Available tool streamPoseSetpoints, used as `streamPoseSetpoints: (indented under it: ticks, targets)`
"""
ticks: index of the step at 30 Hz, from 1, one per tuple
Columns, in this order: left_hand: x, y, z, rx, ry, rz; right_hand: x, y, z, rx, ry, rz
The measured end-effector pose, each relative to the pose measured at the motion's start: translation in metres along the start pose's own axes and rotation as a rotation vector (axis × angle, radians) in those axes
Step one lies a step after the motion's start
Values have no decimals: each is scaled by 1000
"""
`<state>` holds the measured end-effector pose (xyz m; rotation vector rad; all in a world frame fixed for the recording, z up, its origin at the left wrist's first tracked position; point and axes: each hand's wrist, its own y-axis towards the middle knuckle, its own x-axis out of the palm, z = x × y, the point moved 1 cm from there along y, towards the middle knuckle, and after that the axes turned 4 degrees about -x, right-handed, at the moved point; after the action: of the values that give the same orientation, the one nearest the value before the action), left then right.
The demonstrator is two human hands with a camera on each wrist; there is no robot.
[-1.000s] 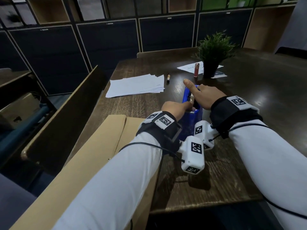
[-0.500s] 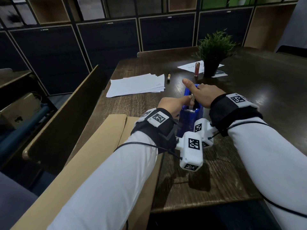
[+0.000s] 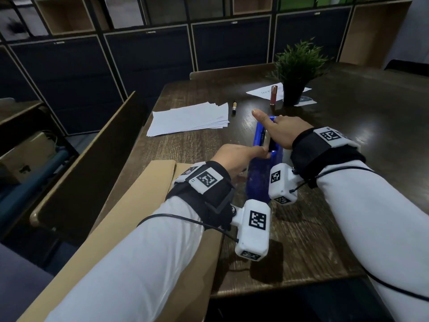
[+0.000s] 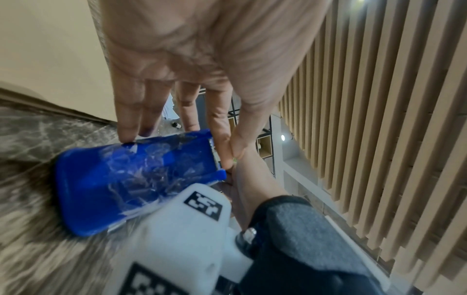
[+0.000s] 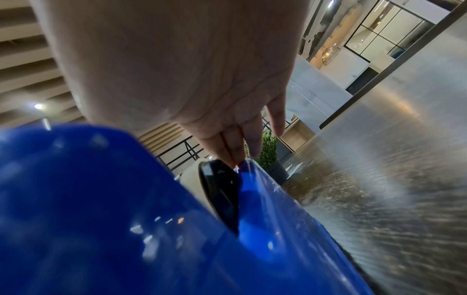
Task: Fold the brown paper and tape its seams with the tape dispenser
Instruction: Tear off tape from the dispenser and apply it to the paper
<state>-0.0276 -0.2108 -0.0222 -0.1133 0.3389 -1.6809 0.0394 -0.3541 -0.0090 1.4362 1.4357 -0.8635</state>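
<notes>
The blue tape dispenser [image 3: 258, 177] stands on the dark wooden table [image 3: 348, 159], just right of the folded brown paper [image 3: 139, 205] that lies under my left forearm. My left hand [image 3: 264, 154] reaches to the dispenser's near end. In the left wrist view its thumb and forefinger [image 4: 230, 153] pinch together at the cutter corner of the dispenser [image 4: 131, 183]; the clear tape itself hardly shows. My right hand [image 3: 276, 123] lies flat on top of the dispenser, thumb stuck out. Its straight fingertips [image 5: 237, 159] touch the blue rim beside the tape roll [image 5: 192, 179].
A stack of white sheets [image 3: 188, 119] and a pen [image 3: 234, 106] lie beyond the paper. A potted plant [image 3: 294, 73] and a reddish tube [image 3: 273, 95] stand at the back on a white sheet. A chair back [image 3: 88, 163] borders the table's left side.
My left hand has drawn back a little toward me from the dispenser's top. The right hand stays on the dispenser.
</notes>
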Motion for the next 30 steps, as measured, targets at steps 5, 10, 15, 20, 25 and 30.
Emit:
streamPoseSetpoints:
  ticks: [5, 10, 15, 20, 25, 30]
  targets:
    - [-1, -2, -8, 5, -49, -30, 1, 1, 0, 12, -19, 2]
    - [2, -8, -12, 20, -114, -58, 2, 2, -2, 21, -32, -6]
    - [5, -8, -17, 62, -69, -38, 2, 1, -2, 10, -33, -5]
    - [3, -4, -21, 141, 123, -24, 3, 1, -3, 14, -37, -5]
    - [1, -4, -18, 261, 345, 11, 3, 0, -5, 5, -33, -18]
    - [-1, -6, -15, 339, 506, 61, 0, -6, -7, 36, -32, -27]
